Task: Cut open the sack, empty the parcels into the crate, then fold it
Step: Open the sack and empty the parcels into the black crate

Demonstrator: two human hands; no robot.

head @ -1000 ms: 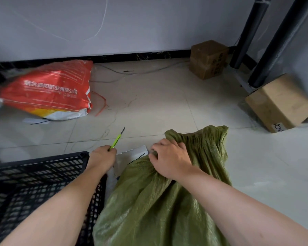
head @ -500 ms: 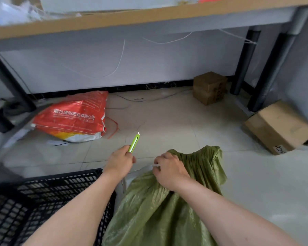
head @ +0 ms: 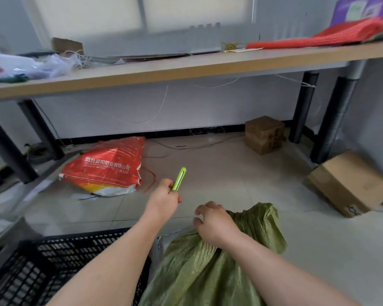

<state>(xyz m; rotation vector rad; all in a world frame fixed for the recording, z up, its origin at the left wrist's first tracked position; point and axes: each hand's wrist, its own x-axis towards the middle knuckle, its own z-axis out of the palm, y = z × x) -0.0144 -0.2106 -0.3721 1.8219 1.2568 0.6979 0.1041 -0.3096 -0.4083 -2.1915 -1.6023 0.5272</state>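
Note:
A green woven sack (head: pixel 208 268) lies on the floor at the bottom centre, its crumpled mouth pointing away from me. My right hand (head: pixel 215 224) rests on top of the sack near the mouth, fingers loosely curled and lifted off the fabric. My left hand (head: pixel 165 200) is raised above the floor and grips a lime-green utility knife (head: pixel 179 178), which points up and away. A black plastic crate (head: pixel 53 266) stands at the lower left, touching the sack. A white parcel (head: pixel 164 241) peeks out between crate and sack.
A wooden table (head: pixel 186 65) on black legs spans the view ahead, with papers and a red mesh bag on top. Beneath it lie a red printed sack (head: pixel 106 166) and a small cardboard box (head: pixel 263 134). A larger cardboard box (head: pixel 349 184) sits at the right.
The view has tilted up, bringing the tabletop into sight. My left hand has lifted the knife up and away from the sack. My right hand's fingers have loosened from the sack mouth.

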